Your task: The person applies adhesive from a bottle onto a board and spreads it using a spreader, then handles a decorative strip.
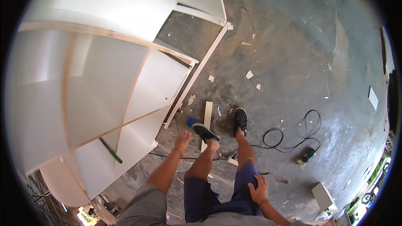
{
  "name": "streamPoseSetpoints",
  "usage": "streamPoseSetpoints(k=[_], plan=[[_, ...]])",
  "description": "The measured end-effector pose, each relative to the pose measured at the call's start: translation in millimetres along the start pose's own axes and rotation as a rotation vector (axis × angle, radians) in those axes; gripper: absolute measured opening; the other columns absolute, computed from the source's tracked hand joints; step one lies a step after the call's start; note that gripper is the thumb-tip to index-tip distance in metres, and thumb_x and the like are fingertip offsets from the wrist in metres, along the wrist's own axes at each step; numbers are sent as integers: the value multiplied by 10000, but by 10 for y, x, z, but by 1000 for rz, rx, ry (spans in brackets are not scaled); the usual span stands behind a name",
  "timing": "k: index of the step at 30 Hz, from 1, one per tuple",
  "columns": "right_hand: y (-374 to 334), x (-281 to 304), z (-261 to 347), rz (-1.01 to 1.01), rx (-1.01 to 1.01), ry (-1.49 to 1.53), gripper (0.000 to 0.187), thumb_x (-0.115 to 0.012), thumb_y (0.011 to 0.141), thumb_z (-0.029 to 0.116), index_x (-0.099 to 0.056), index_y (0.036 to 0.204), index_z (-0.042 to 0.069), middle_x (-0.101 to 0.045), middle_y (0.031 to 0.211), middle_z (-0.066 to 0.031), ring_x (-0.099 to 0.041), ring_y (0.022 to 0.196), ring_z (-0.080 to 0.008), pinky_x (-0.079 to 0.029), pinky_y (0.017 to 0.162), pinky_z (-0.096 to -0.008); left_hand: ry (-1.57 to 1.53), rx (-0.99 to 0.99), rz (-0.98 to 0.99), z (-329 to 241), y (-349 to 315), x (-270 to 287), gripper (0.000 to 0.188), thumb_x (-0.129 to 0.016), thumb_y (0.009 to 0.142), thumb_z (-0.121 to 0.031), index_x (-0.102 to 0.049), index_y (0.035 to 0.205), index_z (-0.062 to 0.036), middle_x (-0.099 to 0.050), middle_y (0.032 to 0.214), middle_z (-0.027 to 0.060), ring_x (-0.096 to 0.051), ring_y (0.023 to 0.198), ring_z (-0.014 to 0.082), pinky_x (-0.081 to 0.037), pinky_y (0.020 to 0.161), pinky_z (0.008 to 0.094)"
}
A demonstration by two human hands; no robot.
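My left hand (182,141) hangs in front of me, beside the near corner of a large white panelled cabinet frame (155,79). Its fingers look bent but are too blurred to tell whether they hold anything. Just ahead of it, on the floor, is a small blue piece (191,121). My right hand (259,189) rests on my right thigh, fingers apart and empty. A pale wooden strip (208,115) lies partly under my left shoe (204,132). A green-handled tool (112,152) lies on the white panel to the left.
A corded green power tool (309,155) lies on the concrete floor at right, its black cord (273,147) looping toward my feet. A pale block-shaped box (323,196) stands at lower right. White scraps (249,74) are scattered ahead. A narrow wooden strip (200,71) runs along the frame's edge.
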State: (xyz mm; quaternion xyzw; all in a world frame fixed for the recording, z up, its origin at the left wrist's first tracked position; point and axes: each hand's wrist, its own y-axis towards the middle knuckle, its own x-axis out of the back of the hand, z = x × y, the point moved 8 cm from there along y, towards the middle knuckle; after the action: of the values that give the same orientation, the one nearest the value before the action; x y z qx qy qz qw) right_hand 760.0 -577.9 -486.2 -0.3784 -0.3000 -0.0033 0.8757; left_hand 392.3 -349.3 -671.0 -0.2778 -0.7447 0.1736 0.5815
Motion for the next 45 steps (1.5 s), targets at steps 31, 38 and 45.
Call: streamPoseSetpoints(k=[31,38,45], plan=[[246,-203,538,-21,-260,11,465,-622,739,212,-487,1132,3,-480,1161,-224,-444,1104,-404,-360,945,-465,-64,-18,-523,-415,1179,603,263,-535,717,4,-441,955,-55,-506,933,138,-509,902,353,-387,757,458],[528,468,1967,-280,388,-93,534,-640,714,172,-486,1206,32,-454,1273,-178,-390,1230,-360,-312,1006,-464,-170,-118,-474,-1589,-420,1916,455,-609,727,-114,-451,1148,-43,-537,1016,147,-517,999,341,-398,834,448],[644,702,3520,-250,1075,-429,434,-567,776,142,-510,1200,71,-519,1235,-106,-437,1224,-236,-320,1015,-440,-231,-306,-345,-2551,-1350,3098,455,-553,757,-134,-466,1190,-20,-550,1022,178,-575,903,359,-477,736,436]])
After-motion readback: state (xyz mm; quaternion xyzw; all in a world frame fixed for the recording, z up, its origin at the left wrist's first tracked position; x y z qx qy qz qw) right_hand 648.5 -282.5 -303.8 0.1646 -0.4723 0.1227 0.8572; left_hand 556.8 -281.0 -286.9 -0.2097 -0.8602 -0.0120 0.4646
